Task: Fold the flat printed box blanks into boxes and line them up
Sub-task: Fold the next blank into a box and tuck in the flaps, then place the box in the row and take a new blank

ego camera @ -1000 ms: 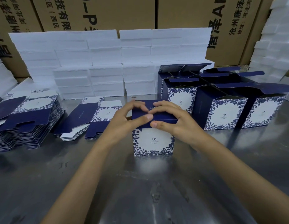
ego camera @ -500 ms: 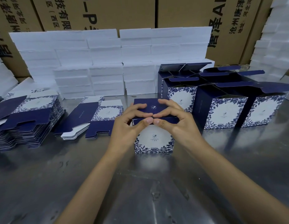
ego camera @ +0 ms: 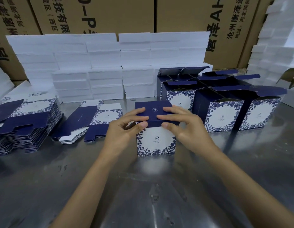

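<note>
While my left hand [ego camera: 125,129] and right hand [ego camera: 184,127] pinch the navy flap shut, the box [ego camera: 156,140] stands on the bench [ego camera: 143,195], left of the open boxes [ego camera: 225,109]. Next, I judge, it joins that row.

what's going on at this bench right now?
A person is folding printed cartons. Both hands, left hand and right hand, press the navy lid of a blue-and-white floral cardboard box shut, fingers on top, thumbs at the front edge. It stands upright on the steel table. To the right, a group of finished boxes with open top flaps stands lined up. To the left lie two stacks of flat box blanks. White foam blocks are stacked behind.
</note>
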Demonstrator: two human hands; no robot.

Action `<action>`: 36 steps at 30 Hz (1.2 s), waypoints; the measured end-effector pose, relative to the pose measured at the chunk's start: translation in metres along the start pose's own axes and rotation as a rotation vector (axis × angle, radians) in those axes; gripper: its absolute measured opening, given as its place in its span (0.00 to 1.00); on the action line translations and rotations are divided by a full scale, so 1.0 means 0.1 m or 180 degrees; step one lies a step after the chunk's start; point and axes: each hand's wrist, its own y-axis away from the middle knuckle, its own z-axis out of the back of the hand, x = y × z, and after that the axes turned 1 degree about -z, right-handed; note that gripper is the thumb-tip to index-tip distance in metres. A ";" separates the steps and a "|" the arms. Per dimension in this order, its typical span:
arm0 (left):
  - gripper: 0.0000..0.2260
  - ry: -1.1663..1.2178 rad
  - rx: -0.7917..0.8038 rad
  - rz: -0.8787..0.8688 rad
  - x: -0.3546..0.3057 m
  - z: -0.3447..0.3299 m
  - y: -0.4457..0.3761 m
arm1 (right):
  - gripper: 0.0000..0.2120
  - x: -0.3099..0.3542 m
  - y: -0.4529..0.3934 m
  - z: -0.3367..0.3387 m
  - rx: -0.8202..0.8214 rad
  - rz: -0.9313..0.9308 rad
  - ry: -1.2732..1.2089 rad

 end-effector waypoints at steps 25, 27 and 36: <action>0.14 -0.0345 0.0549 0.0279 0.21 -0.82 -0.58 | 0.25 -0.52 0.05 0.22 -0.0738 0.0137 0.2817; 0.14 -0.0292 0.0525 0.0339 0.23 -0.88 -0.65 | 0.26 -0.56 -0.02 0.24 -0.0613 0.0013 0.2824; 0.17 -0.0266 0.0554 0.0504 0.19 -0.97 -0.73 | 0.33 -0.65 -0.15 0.24 -0.0359 -0.0306 0.2852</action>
